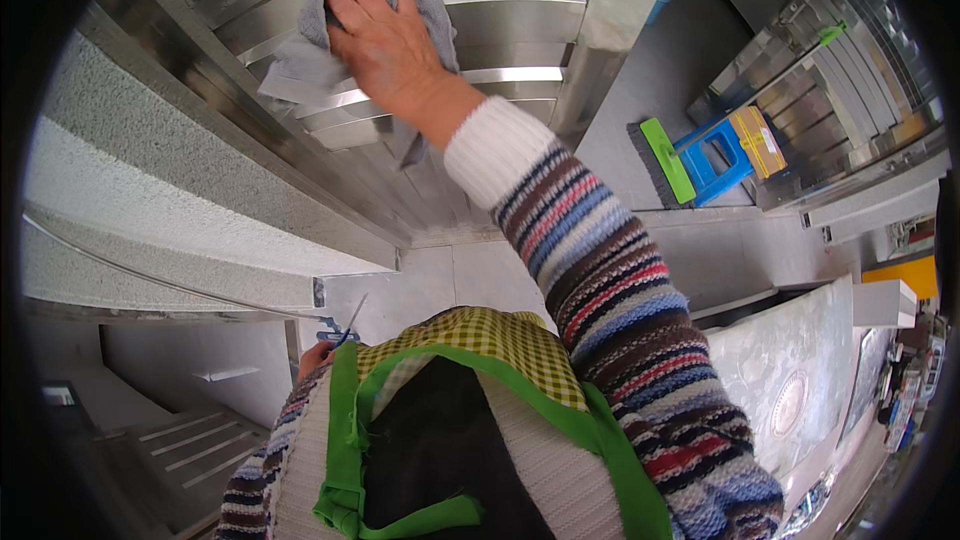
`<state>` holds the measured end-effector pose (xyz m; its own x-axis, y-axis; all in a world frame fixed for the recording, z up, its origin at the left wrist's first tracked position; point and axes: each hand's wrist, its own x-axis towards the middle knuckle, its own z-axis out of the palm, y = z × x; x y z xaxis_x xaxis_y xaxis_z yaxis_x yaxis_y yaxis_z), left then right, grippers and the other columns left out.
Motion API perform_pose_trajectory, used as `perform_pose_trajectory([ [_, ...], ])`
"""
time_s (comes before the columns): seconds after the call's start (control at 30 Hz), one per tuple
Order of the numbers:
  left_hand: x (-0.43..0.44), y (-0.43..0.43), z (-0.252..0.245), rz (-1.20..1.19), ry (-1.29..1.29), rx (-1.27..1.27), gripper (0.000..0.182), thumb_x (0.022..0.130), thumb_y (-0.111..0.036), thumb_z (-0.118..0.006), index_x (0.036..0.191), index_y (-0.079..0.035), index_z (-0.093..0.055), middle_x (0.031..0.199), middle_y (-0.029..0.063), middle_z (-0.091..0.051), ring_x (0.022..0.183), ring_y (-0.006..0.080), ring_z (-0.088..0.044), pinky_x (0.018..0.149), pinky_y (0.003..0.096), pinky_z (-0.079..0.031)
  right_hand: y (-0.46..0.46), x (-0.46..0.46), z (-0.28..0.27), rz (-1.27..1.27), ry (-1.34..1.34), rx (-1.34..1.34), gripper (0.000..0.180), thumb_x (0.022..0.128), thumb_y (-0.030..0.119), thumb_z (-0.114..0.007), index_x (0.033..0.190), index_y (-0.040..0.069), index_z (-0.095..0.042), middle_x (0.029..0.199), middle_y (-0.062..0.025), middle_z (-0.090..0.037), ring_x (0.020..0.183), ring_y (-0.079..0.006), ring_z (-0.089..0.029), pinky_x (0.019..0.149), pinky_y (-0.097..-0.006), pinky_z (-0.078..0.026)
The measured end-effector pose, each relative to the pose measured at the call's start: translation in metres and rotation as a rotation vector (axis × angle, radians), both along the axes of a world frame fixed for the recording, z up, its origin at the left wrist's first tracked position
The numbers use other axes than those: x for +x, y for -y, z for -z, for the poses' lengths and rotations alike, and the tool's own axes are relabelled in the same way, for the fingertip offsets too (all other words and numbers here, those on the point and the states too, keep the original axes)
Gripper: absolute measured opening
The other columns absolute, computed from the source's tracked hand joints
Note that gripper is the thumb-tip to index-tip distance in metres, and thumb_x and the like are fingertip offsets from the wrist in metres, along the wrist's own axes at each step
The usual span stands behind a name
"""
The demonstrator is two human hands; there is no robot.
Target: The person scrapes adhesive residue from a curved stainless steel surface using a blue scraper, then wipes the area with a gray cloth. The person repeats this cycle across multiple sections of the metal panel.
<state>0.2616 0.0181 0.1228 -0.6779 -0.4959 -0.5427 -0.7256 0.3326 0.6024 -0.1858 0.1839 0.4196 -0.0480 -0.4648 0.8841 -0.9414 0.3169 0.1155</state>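
Observation:
My right hand (386, 49) presses a grey towelling cloth (435, 7) against the horizontal slats of a stainless steel door (517, 22). The cloth is bunched under the palm, and loose folds hang below the wrist. Low at my left side, my left hand (313, 360) shows only in part beside my apron (465, 349). It is closed around a blue-handled tool (337, 334), whose exact kind I cannot make out. A thin metal rod (165, 281) runs from near this handle towards the left rim.
Rough plastered wall ledges (187, 187) stand close on the left. Beyond the door's edge, a green broom (667, 161) leans by a blue plastic stool (716, 157) and a taped cardboard box (757, 141). Another metal door (832, 82) stands at right. Steps (195, 442) lie at lower left.

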Motion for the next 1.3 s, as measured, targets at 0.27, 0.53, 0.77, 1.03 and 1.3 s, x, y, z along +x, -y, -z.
perform_pose_trajectory([
  [0.27, -0.023, -0.036, -0.065, -0.268, 0.045, 0.113, 0.036, 0.082, -0.031, -0.062, 0.096, 0.001, -0.063, 0.072, 0.0079, -0.063, 0.067, 0.0139, -0.057, 0.063, 0.0295, -0.046, -0.061, -0.044, 0.008, 0.139, -0.049, 0.108, 0.023, 0.077, 0.015, -0.053, 0.099, 0.015, -0.057, 0.114, -0.0024, -0.055, 0.107, -0.0223, -0.050, 0.082, -0.0479, -0.037],
  [0.53, 0.036, -0.008, -0.010, -0.178, 0.109, -0.040, 0.037, 0.080, -0.033, -0.062, 0.092, 0.002, -0.064, 0.072, 0.0100, -0.063, 0.068, 0.0154, -0.058, 0.063, 0.0307, -0.046, -0.134, -0.071, 0.039, 0.479, 0.018, 0.028, 0.040, 0.069, -0.002, -0.057, 0.106, 0.014, -0.058, 0.112, -0.0042, -0.054, 0.107, -0.0278, -0.050, 0.087, -0.0438, -0.039],
  [0.77, 0.079, -0.003, 0.013, -0.181, 0.142, -0.040, 0.037, 0.080, -0.033, -0.062, 0.091, 0.002, -0.064, 0.072, 0.0105, -0.063, 0.068, 0.0156, -0.058, 0.063, 0.0308, -0.046, -0.192, -0.055, 0.079, 0.039, 0.566, -0.399, 0.030, 0.075, -0.004, -0.058, 0.105, 0.002, -0.060, 0.107, -0.0155, -0.057, 0.100, -0.0300, -0.058, 0.088, -0.0371, -0.044],
  [1.03, 0.079, -0.016, -0.004, -0.230, 0.171, -0.029, 0.038, 0.080, -0.034, -0.062, 0.090, 0.003, -0.064, 0.072, 0.0117, -0.063, 0.069, 0.0163, -0.058, 0.063, 0.0311, -0.046, -0.079, -0.054, 0.105, 0.424, 0.164, -0.258, 0.067, 0.068, 0.022, -0.072, 0.125, 0.003, -0.042, 0.131, -0.0269, -0.033, 0.122, -0.0522, -0.026, 0.100, -0.0609, -0.020],
  [1.3, 0.088, -0.031, -0.033, -0.298, 0.141, -0.010, 0.038, 0.082, -0.034, -0.063, 0.089, 0.003, -0.064, 0.072, 0.0116, -0.063, 0.067, 0.0162, -0.057, 0.063, 0.0308, -0.046, -0.050, -0.041, 0.160, 0.384, 0.200, -0.042, 0.048, 0.064, 0.015, -0.067, 0.110, 0.015, -0.053, 0.131, -0.0186, -0.038, 0.122, -0.0467, -0.029, 0.088, -0.0668, -0.025],
])
